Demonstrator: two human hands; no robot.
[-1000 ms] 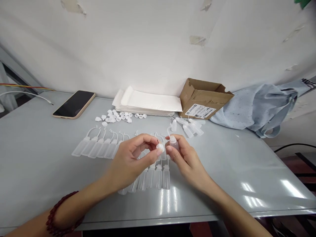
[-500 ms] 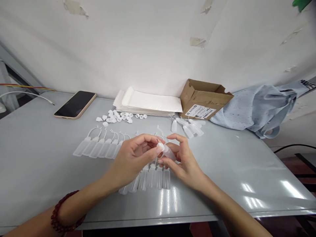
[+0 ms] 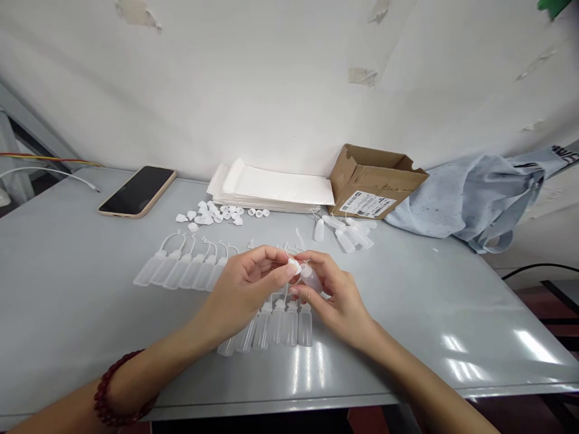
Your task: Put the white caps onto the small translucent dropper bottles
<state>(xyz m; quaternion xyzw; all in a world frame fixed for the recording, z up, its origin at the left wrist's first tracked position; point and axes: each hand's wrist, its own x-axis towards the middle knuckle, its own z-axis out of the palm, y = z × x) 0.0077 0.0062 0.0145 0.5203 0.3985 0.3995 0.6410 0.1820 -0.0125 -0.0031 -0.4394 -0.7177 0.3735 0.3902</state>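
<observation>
Between thumb and fingers of my left hand [image 3: 242, 289] is a white cap [image 3: 294, 266] with a thin metal needle sticking up from it. My right hand [image 3: 341, 295] grips a small translucent squeeze bottle [image 3: 310, 278], tilted, its neck toward the cap. Cap and bottle neck are very close; a narrow gap seems to show between them. Below my hands lies a row of similar bottles [image 3: 279, 325] with thin strap-like tails. Another row of bottles [image 3: 181, 271] lies to the left, partly hidden by my left hand.
Loose white caps [image 3: 212, 214] lie in a heap behind the rows. Several more bottles [image 3: 353, 234] are piled before an open cardboard box [image 3: 377, 187]. A stack of white envelopes [image 3: 280, 187], a phone [image 3: 138, 191] and a light blue cloth bag [image 3: 470, 193] stand along the wall.
The cap in my left hand has come slightly apart from the bottle's neck. My right forefinger, raised before, has lowered to the bottle. The things on the table have not moved.
</observation>
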